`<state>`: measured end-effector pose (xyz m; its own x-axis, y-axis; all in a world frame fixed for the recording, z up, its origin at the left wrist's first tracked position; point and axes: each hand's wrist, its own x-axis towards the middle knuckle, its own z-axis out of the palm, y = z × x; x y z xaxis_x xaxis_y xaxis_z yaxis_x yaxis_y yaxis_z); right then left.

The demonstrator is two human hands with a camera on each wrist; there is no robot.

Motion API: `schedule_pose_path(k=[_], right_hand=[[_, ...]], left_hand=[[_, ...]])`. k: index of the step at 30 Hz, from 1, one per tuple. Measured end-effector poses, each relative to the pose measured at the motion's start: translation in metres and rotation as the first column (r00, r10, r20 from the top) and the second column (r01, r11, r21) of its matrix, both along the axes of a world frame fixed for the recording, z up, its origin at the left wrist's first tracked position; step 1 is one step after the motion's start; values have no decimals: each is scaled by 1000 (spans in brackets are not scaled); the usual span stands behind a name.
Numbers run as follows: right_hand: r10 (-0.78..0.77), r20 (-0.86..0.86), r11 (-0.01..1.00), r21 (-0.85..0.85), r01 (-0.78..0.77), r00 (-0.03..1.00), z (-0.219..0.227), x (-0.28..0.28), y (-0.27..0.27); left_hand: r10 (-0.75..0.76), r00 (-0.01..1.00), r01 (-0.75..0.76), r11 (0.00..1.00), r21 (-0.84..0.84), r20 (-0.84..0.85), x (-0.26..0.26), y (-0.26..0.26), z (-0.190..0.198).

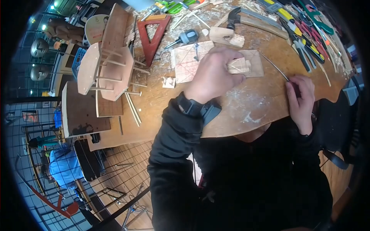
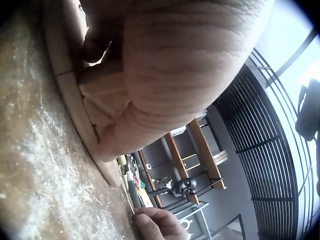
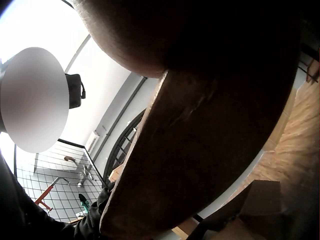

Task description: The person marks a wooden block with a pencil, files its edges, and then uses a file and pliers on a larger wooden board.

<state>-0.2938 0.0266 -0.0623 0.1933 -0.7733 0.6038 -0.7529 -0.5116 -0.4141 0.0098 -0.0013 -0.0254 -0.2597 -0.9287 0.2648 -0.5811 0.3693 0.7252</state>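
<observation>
My left hand [image 1: 214, 73] grips a small pale wooden block [image 1: 239, 66] between thumb and fingers, over a thin square wooden board [image 1: 256, 68]. In the left wrist view the block [image 2: 102, 95] sits under the palm, close against the board's edge. Beneath the left wrist side of the hand lies another board [image 1: 185, 69] with red and dark pencil lines. At the table's front edge my right hand [image 1: 302, 100] pinches the end of a thin, dark, straight rod [image 1: 275, 67], its tip pointing toward the square board. The right wrist view shows mostly the table's underside.
A hammer [image 1: 233, 18], a carved wooden block [image 1: 225, 35], a screwdriver [image 1: 187, 37] and a red set square [image 1: 148, 42] lie behind the hands. Pliers [image 1: 302, 56] and cutters are at right. A hexagonal wooden model with dowels [image 1: 115, 73] stands left.
</observation>
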Motion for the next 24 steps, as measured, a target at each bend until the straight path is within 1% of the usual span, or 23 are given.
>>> schedule_pose_path(k=[1, 3, 4, 6, 7, 9, 10, 12, 14, 15, 16, 21, 23, 24], right_hand=[[5, 7, 1000, -13, -5, 1000, 1, 2, 0], [-4, 18, 1000, -30, 4, 1000, 3, 3, -1], [-6, 7, 999, -33, 6, 1000, 3, 2, -1], [11, 14, 998, -59, -10, 1000, 4, 1, -2], [8, 12, 998, -58, -7, 1000, 5, 1, -2], [5, 12, 998, -57, -4, 1000, 5, 0, -2], [7, 30, 999, -48, -6, 1000, 4, -1, -2], [15, 37, 997, -71, -13, 999, 2, -1, -3], [13, 31, 999, -47, -12, 999, 3, -3, -2], [25, 31, 999, -23, -24, 999, 4, -3, -1], [17, 30, 1000, -23, -16, 999, 4, -3, -1], [37, 41, 999, -40, -35, 998, 2, -4, -2], [36, 46, 999, -36, -34, 998, 1, -5, -2], [42, 54, 999, -30, -40, 998, 1, -5, -1]], left_hand=[[-19, 1000, 19, 1000, -1, -10, 0, -1, -1], [-41, 999, 41, 997, -65, -8, 1, -5, -6], [-41, 999, 40, 998, -49, -26, 1, -5, -10], [-45, 997, 48, 998, 42, -64, 1, -5, -8], [-78, 994, 81, 996, 42, -77, 1, -3, -9], [-13, 1000, 14, 999, 38, -25, 1, -3, -9], [-36, 999, 37, 999, 37, -33, 0, -3, -8], [13, 1000, -11, 995, 99, -25, -2, -2, -7], [-6, 1000, 7, 997, 82, -9, -2, -2, -8], [-3, 999, 6, 998, 62, -47, -1, -3, -10], [0, 996, 3, 999, 40, -84, -2, -4, -11], [-1, 994, 5, 999, 41, -106, -4, -2, -6], [22, 999, -16, 994, 107, -49, -5, 0, -1], [11, 998, -5, 995, 104, -56, -4, 1, -1]])
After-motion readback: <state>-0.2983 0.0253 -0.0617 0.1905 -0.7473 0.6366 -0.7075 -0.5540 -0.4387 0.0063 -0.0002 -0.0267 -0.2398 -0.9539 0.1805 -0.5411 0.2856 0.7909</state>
